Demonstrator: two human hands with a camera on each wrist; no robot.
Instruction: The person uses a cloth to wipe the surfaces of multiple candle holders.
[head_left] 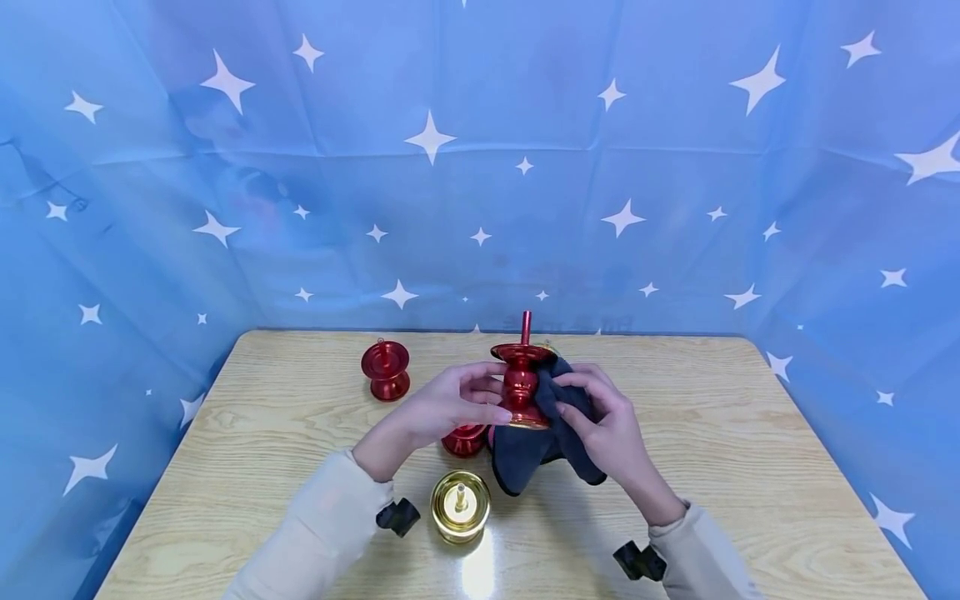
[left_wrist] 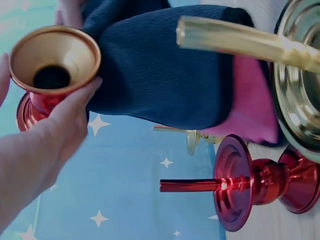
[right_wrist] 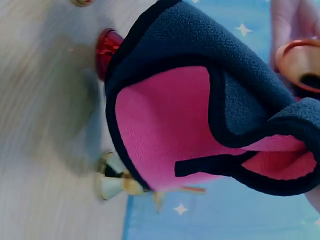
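Note:
My left hand (head_left: 457, 396) grips a shiny red candlestick (head_left: 519, 385) by its waist and base, above the table; its stem points up in the head view. The hollow, gold-coloured underside (left_wrist: 30, 57) of its base faces the left wrist camera. My right hand (head_left: 607, 412) pinches a dark cloth (head_left: 521, 458) against the candlestick's right side. The cloth hangs in folds, and its pink reverse (right_wrist: 165, 115) with black edging shows in the right wrist view. Part of the right hand is hidden by cloth in that view.
Beneath my left hand stands another red candlestick (head_left: 465, 442), partly covered. A further red one (head_left: 386, 371) stands at back left. One gold candlestick (head_left: 461, 506) is at the front; another (right_wrist: 112, 175) is behind the cloth. The wooden table (head_left: 712, 433) meets a blue star-patterned curtain (head_left: 517, 225).

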